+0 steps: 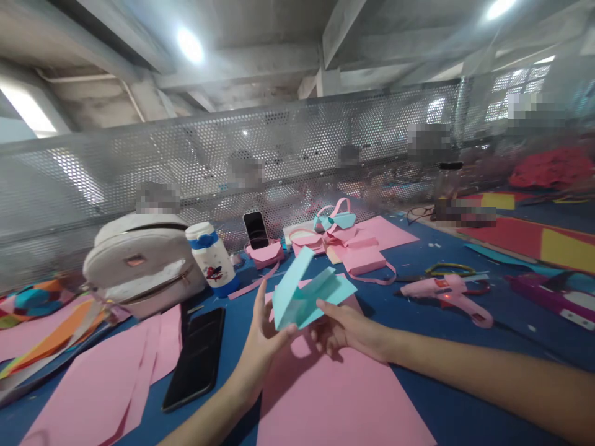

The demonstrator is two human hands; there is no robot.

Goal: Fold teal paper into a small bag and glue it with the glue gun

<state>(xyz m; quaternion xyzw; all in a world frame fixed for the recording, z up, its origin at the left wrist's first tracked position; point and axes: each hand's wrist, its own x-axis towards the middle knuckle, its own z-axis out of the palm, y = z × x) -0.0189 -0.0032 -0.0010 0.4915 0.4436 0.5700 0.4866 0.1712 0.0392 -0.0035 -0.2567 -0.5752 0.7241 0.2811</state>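
A folded light-blue paper piece (309, 294) is held between both hands above a pink paper sheet (334, 402). It has a tall flap standing up on its left side and an open fold on the right. My left hand (267, 341) grips its lower left corner, thumb in front and index finger raised behind. On the right edge, my right hand (344, 328) pinches the paper with the thumb on top and the other fingers curled beneath.
A pink glue gun (446, 294) and a purple tool (553, 300) lie to the right. On the left are a black phone (198, 356), pink sheets (102, 378), a bottle (211, 260) and a white backpack (139, 263). Pink paper bags (365, 257) sit behind, before a perforated metal screen (279, 148).
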